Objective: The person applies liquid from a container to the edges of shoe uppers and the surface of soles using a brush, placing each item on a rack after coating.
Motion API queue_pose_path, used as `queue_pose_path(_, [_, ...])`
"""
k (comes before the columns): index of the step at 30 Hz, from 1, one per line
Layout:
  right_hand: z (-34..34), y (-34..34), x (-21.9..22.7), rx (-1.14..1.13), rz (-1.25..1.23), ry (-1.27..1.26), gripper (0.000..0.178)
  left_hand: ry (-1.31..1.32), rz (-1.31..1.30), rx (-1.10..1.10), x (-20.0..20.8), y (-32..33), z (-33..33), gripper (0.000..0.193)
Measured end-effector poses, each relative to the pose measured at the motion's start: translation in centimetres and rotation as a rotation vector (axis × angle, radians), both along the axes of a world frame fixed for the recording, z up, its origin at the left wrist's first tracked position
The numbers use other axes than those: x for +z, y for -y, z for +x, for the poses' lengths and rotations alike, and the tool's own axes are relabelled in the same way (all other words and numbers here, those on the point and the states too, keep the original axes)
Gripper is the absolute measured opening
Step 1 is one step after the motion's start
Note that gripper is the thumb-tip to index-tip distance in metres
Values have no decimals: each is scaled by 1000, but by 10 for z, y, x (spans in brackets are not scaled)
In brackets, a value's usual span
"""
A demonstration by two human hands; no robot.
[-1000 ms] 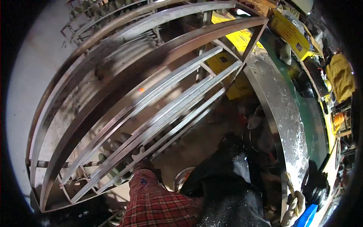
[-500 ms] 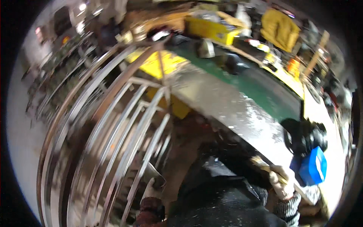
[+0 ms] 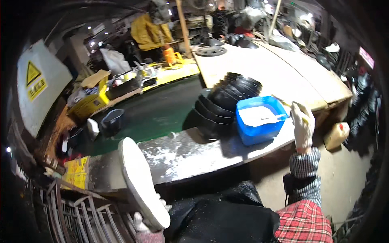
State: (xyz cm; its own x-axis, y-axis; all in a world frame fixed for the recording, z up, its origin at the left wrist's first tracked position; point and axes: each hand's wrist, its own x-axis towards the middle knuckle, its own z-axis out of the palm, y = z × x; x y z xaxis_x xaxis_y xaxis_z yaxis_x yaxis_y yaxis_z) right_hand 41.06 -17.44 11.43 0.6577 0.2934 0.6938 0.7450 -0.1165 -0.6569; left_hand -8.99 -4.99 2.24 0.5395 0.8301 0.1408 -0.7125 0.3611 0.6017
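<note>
The gloved right hand (image 3: 302,125) grips a brush (image 3: 288,106) beside the blue tub (image 3: 259,121) on the table (image 3: 190,154), next to stacked black bowls (image 3: 225,103). The left hand (image 3: 144,227), low in view, clasps a white disc (image 3: 142,182) by its lower edge.

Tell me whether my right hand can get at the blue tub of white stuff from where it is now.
Probably yes. The right hand, gloved and gripping a stick-like tool, is raised right beside the blue tub at the bench's edge. The tub's top is open, and the stack of black bowls sits on its far side, so nothing blocks the way.
</note>
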Motion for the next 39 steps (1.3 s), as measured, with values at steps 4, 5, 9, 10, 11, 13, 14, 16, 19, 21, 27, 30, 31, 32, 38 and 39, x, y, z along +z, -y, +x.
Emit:
queue_pose_path(4, [48,-5,-3,43,-257,-35,27,-128,-127,-184,0,-24,64,79])
queue_pose_path(5, [51,-11,-4,78,-272,-20,26,-146,-192,-213,0,-20,75,78])
queue_pose_path(9, [47,-24,5,81,-524,-174,23,-297,-248,-151,-32,-3,69,76])
queue_pose_path(10, [53,-8,6,151,-359,-163,22,-262,-444,-76,-54,-1,54,76])
queue_pose_path(11, [53,4,8,139,-288,-112,22,-222,-641,13,-75,1,40,77])
queue_pose_path(13, [57,26,7,252,-277,-114,19,-108,-776,-342,-52,8,26,85])
queue_pose_path(14, [43,27,15,261,-294,-129,19,-140,-790,-355,-46,11,27,90])
queue_pose_path(16, [2,17,24,426,-237,-89,12,14,-873,-473,-46,5,28,106])
queue_pose_path(19, [-84,-29,9,785,-132,-139,13,354,-722,-738,-61,-6,38,106])
queue_pose_path(21, [-136,-77,5,1164,-203,145,24,362,-574,-764,-98,-10,27,105])
queue_pose_path(27, [-173,-179,-58,1208,-185,-732,29,229,-478,-471,-123,-7,33,87])
queue_pose_path(30, [-164,-138,-59,1360,-340,-541,26,305,-425,-448,-144,-11,32,84])
queue_pose_path(31, [-164,-129,-58,1452,-345,-290,28,47,-405,-287,-146,-10,33,80])
queue_pose_path(32, [-163,-127,-44,1512,-325,-135,27,-214,-385,-139,-147,-7,33,77])
queue_pose_path(38, [-177,-189,-17,1154,-337,-467,21,202,-458,-459,-125,-14,29,81])
queue_pose_path(39, [-190,-182,-12,1240,-404,-350,22,216,-477,-440,-125,-7,28,81])
